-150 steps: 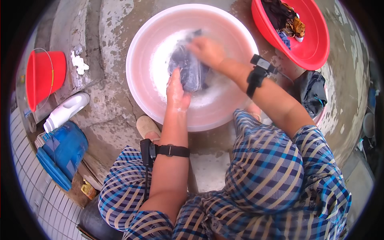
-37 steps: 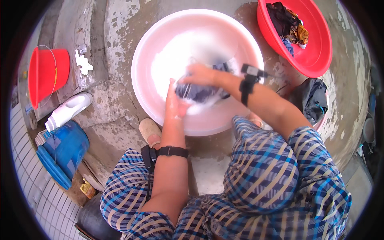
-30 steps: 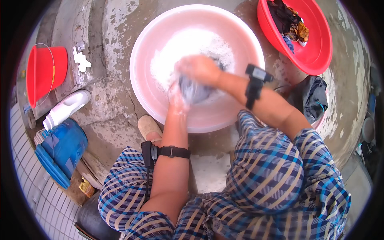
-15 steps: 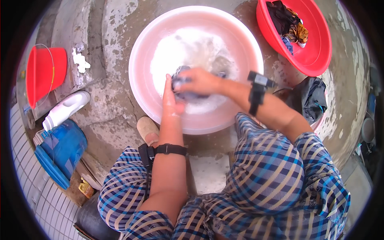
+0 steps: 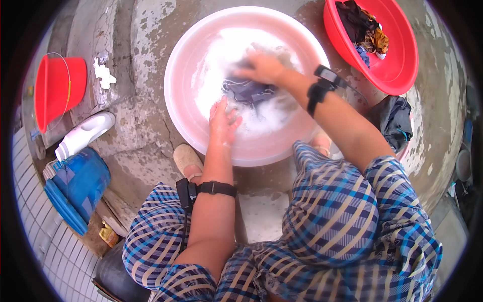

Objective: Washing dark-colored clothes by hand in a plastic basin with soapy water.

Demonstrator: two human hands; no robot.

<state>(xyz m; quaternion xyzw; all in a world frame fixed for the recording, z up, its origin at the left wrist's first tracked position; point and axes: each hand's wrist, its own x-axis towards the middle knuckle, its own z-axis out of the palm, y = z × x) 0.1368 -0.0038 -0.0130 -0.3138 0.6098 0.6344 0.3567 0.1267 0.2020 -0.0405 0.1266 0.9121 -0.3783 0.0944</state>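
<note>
Head view: a wide, round, pale pink plastic basin [image 5: 182, 113] takes up the far middle of the scene, with thick white suds spread over its bottom. Beyond it on the far right stands a smaller bright red plastic basin [image 5: 400, 60], holding a crumpled heap of dark, blue and orange-brown garments [image 5: 359, 25]; whether these are washed or waiting cannot be told. To the left are a blue plastic tub lying tilted [image 5: 84, 176] and, farther off, a red plastic bucket with a wire handle [image 5: 69, 85]. A bunched dark navy cloth with pale stripes [image 5: 250, 92] lies in the pale basin, near its middle, wet and lathered. Left of the basin, a white plastic bottle with a moulded grip [image 5: 88, 132] lies on its side. Of the two hands, the right [image 5: 265, 67] is over the far edge of the cloth, blurred, so whether its fingers grip the fabric cannot be told; the left [image 5: 223, 121] is at the near left edge, fingers loosely spread and clasping nothing. Judging by the lather, the soaping is well under way but unfinished, and clearing the suds and wringing out the cloth seem undone.
</note>
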